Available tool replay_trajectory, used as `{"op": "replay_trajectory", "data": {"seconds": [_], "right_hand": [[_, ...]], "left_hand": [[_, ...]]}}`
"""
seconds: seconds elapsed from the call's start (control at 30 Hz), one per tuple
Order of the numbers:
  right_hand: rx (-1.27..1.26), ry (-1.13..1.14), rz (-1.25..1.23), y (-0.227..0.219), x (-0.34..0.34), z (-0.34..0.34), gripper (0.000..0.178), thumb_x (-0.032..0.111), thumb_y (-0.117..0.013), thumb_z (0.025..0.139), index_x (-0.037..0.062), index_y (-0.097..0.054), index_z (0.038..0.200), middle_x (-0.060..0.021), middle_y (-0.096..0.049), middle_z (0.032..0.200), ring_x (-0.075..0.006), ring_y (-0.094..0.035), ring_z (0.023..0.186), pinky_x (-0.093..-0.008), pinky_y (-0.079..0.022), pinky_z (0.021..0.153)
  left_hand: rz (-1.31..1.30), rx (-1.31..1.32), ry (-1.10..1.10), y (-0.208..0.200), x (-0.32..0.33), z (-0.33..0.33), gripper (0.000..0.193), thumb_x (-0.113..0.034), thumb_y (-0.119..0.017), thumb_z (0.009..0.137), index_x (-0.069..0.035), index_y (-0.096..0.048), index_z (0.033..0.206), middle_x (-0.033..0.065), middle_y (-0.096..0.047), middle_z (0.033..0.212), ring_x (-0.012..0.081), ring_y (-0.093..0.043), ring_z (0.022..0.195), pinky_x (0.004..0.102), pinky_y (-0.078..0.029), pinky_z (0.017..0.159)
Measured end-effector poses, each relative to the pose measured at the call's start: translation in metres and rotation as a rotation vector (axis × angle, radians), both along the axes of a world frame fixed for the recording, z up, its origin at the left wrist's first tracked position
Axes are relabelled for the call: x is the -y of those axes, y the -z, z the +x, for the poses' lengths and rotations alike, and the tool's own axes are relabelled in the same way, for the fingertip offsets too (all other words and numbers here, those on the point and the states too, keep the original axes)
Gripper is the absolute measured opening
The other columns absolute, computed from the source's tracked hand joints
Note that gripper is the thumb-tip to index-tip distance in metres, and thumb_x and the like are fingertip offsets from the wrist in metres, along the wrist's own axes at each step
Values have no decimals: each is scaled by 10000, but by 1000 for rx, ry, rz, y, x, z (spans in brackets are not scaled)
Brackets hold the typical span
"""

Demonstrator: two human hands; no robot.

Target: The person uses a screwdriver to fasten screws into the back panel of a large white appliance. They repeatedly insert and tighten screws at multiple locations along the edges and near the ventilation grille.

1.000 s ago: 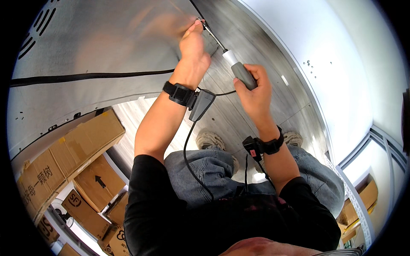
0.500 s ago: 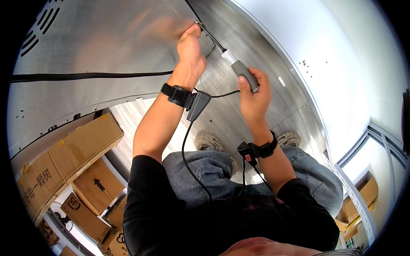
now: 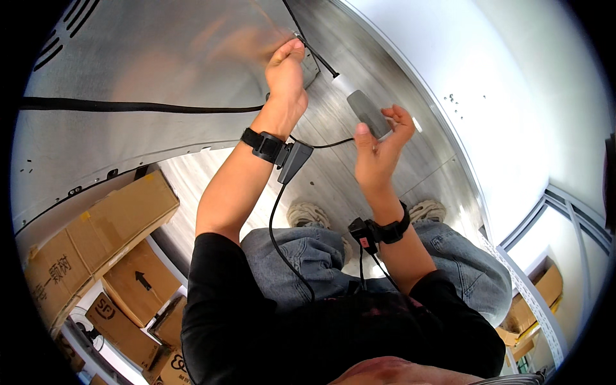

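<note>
A screwdriver (image 3: 367, 112) with a grey and white handle and a thin dark shaft slants up to the edge of a large metal panel (image 3: 160, 70). My left hand (image 3: 287, 77) is closed in a pinch at the shaft's tip, beside the panel; a small bright bit shows there, too small to name. Around the butt of the handle, my right hand (image 3: 380, 154) has its thumb and fingers spread, not wrapped on it. Whether a fingertip still touches the handle is hard to tell. Each wrist wears a black strap with a cabled box.
A black cable (image 3: 141, 106) runs across the panel, and another hangs beside its far corner. Cardboard boxes (image 3: 102, 224) are stacked at the lower left. A white curved wall (image 3: 475, 115) stands to the right, with a metal rack frame (image 3: 532, 218) below it. My shoes are on the grey floor.
My right hand has loosened from the screwdriver handle, its fingers and thumb now spread apart. The left hand keeps its pinch at the tip. The view has shifted slightly.
</note>
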State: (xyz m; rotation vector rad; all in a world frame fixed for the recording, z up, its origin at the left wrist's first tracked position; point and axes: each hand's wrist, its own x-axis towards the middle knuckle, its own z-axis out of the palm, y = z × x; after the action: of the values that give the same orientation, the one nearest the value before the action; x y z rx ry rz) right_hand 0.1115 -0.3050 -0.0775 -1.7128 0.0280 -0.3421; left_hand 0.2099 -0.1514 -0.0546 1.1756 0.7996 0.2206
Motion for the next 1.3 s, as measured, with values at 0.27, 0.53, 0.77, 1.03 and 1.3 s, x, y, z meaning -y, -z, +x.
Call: {"op": "replay_trajectory", "data": {"seconds": [0.27,0.53,0.77,1.03,1.3], "right_hand": [[-313,-132,71,-19,2,-3,373,173,-589,889,-22,-436,1167,-170,-490,1047,-260,-491,927,-378,-400,805],[-106,-35,-30,-5,-5,-3,340,216,-598,896,5,-462,1125,-116,-560,847,-182,-518,653,-308,-419,591],[38,20,-151,-14,-6,5,291,220,-593,900,6,-482,1063,-86,-570,765,-163,-530,586,-307,-427,556],[-795,-306,834,-25,17,15,282,282,-521,935,18,-490,1028,-76,-540,704,-79,-393,438,-245,-335,394],[-563,-228,83,-21,11,17,351,332,-499,939,-4,-520,1040,-104,-549,703,-149,-516,533,-300,-436,498]], "left_hand": [[-54,21,9,-1,-2,-3,213,-112,-614,874,-50,-614,1078,-2,-600,1077,114,-463,1091,324,-247,1044],[-49,26,37,-1,-4,-5,218,-132,-620,877,-58,-614,1082,-9,-598,1080,111,-455,1103,342,-230,1057],[-10,2,106,-3,-4,-8,246,-202,-618,887,-94,-601,1107,-42,-569,1072,95,-434,1012,323,-246,953],[21,31,105,4,0,-13,226,-188,-599,904,-57,-588,1088,-9,-560,1045,116,-449,1015,310,-310,963],[54,33,173,5,-3,-21,184,-253,-548,931,-101,-610,1014,-57,-485,876,77,-388,853,256,-301,811]]}}
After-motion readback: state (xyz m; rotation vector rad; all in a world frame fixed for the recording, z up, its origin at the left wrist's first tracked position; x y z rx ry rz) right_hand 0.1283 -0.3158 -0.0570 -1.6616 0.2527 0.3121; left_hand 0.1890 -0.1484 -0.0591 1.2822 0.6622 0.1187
